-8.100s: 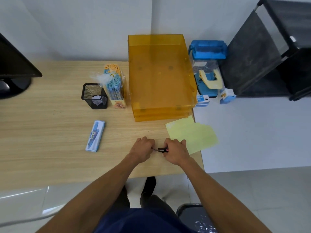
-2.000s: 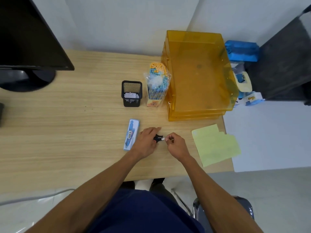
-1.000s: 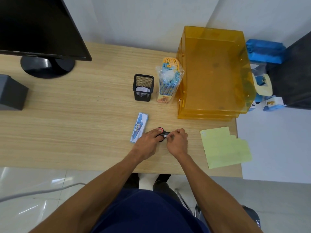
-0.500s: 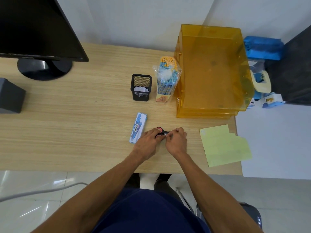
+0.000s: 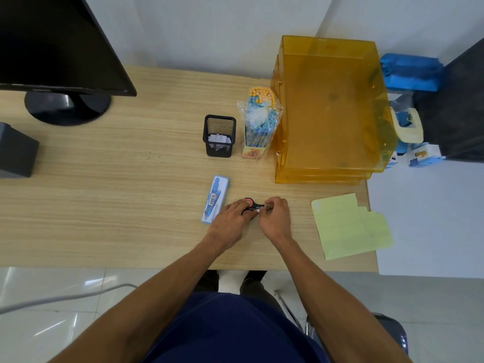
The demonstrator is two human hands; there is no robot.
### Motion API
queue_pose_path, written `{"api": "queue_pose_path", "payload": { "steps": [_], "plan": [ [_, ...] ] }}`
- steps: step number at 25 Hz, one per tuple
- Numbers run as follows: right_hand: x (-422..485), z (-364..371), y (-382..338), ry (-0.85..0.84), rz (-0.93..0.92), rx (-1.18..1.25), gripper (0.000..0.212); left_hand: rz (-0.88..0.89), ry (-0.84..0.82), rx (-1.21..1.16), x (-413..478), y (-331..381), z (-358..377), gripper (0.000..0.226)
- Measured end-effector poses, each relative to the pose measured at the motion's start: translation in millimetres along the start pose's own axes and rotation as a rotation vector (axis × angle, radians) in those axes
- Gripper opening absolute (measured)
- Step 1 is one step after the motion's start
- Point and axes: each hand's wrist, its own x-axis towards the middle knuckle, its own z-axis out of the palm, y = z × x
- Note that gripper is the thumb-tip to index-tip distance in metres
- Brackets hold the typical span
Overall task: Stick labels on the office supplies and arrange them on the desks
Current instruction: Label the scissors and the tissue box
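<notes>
A pale wood-grain counter (image 5: 104, 205) fills my view against a white wall, a black monitor (image 5: 52, 43) at its far left. Near the front edge both hands meet over a small pair of black-handled scissors with a red insert (image 5: 252, 203). The scissors lie with their long axis roughly left to right across me, with the handle rings toward the left grip (image 5: 233, 218) and the blade end toward the right grip (image 5: 276, 218). The left grip is curled over the handles and pins them. The right grip is closed to a tight thumb-and-forefinger pinch on the blade end, just where a small white label (image 5: 255, 210) shows in the gap between the two hands. I cannot tell whether the label is fully down or only tacked. It lies closer to the right fingertips, so I judge the smoothing stroke belongs to that side, run along the scissors' axis while the left steadies them. A flat blue pen box with a barcode (image 5: 215, 199) lies just beside the left grip. A black mesh pen holder (image 5: 219, 136) stands farther back and well apart, on the left grip's side. A pale yellow-green label sheet (image 5: 348, 226) lies off to the right.
</notes>
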Motion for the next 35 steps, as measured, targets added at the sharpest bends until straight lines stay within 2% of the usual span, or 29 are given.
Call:
{"api": "queue_pose_path", "payload": {
  "steps": [5,12,15,20,23,27,30,33,35],
  "plan": [
    [7.0,-3.9,2.7,-0.043,-0.001,0.002,0.019,0.01,-0.009,-0.002,0.5,-1.5,-0.9,0.067],
    [12.5,-7.1,2.0,-0.034,0.038,0.01,0.008,0.008,-0.032,-0.014,0.9,-3.5,-2.0,0.064],
    [12.9,-9.0,2.2,-0.067,0.043,0.01,0.016,-0.007,-0.016,-0.021,2.1,-0.1,-1.9,0.064],
    [15.4,-10.1,4.0,-0.051,0.039,-0.011,0.004,0.025,0.013,0.003,3.8,-1.5,-3.3,0.054],
    [15.7,-12.4,2.3,-0.081,0.049,-0.013,0.014,0.026,0.024,0.025,3.9,-0.3,-3.2,0.058],
    [18.2,-11.8,2.1,-0.076,0.048,-0.04,0.003,0.043,0.028,0.034,3.5,1.8,-0.3,0.056],
    [18.4,-13.9,1.6,-0.098,0.05,-0.045,0.014,0.056,0.029,0.043,2.4,0.6,-1.8,0.058],
    [18.6,-12.2,1.7,-0.087,0.047,-0.044,0.003,0.08,0.03,0.075,4.3,-0.3,-4.3,0.048],
    [18.2,-13.2,1.4,-0.087,0.044,-0.053,0.003,0.082,0.015,0.072,5.3,0.2,-5.7,0.049]
  ]
}}
